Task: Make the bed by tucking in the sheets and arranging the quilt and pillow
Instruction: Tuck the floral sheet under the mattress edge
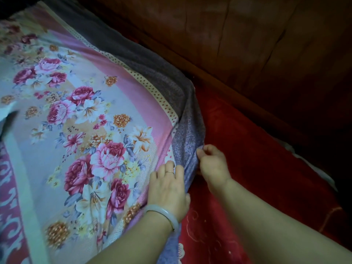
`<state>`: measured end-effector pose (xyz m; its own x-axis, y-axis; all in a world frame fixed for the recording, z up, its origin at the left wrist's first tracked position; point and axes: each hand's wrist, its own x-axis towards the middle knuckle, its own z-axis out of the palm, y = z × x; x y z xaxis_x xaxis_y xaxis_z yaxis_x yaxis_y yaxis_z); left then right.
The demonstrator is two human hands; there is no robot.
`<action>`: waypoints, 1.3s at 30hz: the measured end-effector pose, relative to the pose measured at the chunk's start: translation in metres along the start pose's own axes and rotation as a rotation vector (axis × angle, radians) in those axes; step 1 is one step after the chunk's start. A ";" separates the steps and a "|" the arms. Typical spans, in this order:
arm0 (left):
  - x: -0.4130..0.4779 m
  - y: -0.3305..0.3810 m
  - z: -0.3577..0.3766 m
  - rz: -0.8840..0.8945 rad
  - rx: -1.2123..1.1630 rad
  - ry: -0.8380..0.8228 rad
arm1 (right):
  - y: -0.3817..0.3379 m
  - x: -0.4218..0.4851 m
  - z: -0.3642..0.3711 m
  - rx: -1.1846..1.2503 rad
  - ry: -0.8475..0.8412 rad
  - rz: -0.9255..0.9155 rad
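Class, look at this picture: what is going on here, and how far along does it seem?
A person is making a bed. The left hand, with a ring and a pale bangle, presses flat on the floral sheet near its corner. The right hand pinches the sheet's purple patterned border, which hangs over the edge above a red cover. The corner is not yet tucked in. A wooden panel runs alongside. No quilt or pillow is clearly visible.

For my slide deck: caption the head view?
Left hand flattens floral sheet; right hand pinches its purple border.
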<state>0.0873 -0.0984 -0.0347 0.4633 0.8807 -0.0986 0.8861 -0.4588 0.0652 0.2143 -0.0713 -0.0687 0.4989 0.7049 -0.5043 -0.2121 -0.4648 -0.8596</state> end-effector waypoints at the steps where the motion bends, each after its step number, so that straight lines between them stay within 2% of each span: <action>1: 0.002 0.004 -0.001 0.037 -0.011 0.079 | -0.005 0.001 -0.006 -0.018 0.066 -0.064; 3: 0.005 0.016 -0.004 0.079 -0.085 0.144 | -0.016 0.004 -0.023 -0.091 0.207 -0.169; 5: 0.003 0.032 -0.009 0.096 -0.145 0.095 | -0.026 0.007 -0.041 -0.171 0.294 -0.230; 6: 0.006 0.040 -0.012 0.108 -0.176 0.023 | -0.030 0.010 -0.052 -0.223 0.310 -0.249; 8: 0.011 0.053 -0.013 0.108 -0.309 -0.235 | -0.037 0.019 -0.073 -0.353 0.301 -0.253; 10: 0.018 0.065 -0.008 0.050 -0.562 -0.496 | -0.039 0.029 -0.097 -0.514 0.304 -0.274; 12: 0.024 0.079 -0.001 -0.043 -0.860 -0.602 | -0.039 0.037 -0.123 -0.594 0.351 -0.225; 14: 0.030 0.094 0.005 -0.114 -1.021 -0.654 | -0.036 0.045 -0.144 -0.477 0.341 -0.139; 17: 0.036 0.113 0.007 -0.101 -1.040 -0.755 | -0.028 0.043 -0.163 -0.043 0.201 0.050; 20: 0.046 0.115 0.007 -0.184 -1.218 -0.856 | -0.018 0.026 -0.178 -0.017 0.049 0.183; 21: 0.053 0.112 0.005 -0.217 -1.260 -0.826 | -0.014 0.020 -0.182 -0.043 0.006 0.213; 22: 0.062 0.108 0.003 -0.240 -1.234 -0.743 | -0.011 0.014 -0.186 -0.057 -0.043 0.246; 23: 0.074 0.102 0.001 -0.219 -1.102 -0.608 | -0.009 0.009 -0.188 -0.063 -0.103 0.279; 25: 0.100 0.091 -0.004 -0.106 -0.759 -0.360 | -0.008 0.000 -0.189 -0.077 -0.219 0.345; 27: 0.123 0.089 -0.009 0.025 -0.528 -0.204 | -0.007 -0.005 -0.192 -0.094 -0.322 0.362; 29: 0.140 0.094 -0.007 0.188 -0.425 -0.197 | -0.007 -0.009 -0.195 -0.112 -0.439 0.359; 34: 0.142 0.122 0.010 0.518 -0.267 -0.371 | -0.005 -0.016 -0.204 -0.091 -0.594 0.335; 36: 0.138 0.130 0.016 0.577 -0.216 -0.409 | -0.006 -0.017 -0.208 -0.075 -0.568 0.312; 39: 0.141 0.136 0.014 0.550 -0.178 -0.326 | -0.010 -0.020 -0.217 -0.002 -0.498 0.294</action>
<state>0.2735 -0.0381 -0.0536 0.8525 0.4300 -0.2974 0.5165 -0.7806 0.3521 0.3886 -0.1967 -0.0326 -0.0364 0.7132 -0.7000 -0.2803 -0.6796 -0.6779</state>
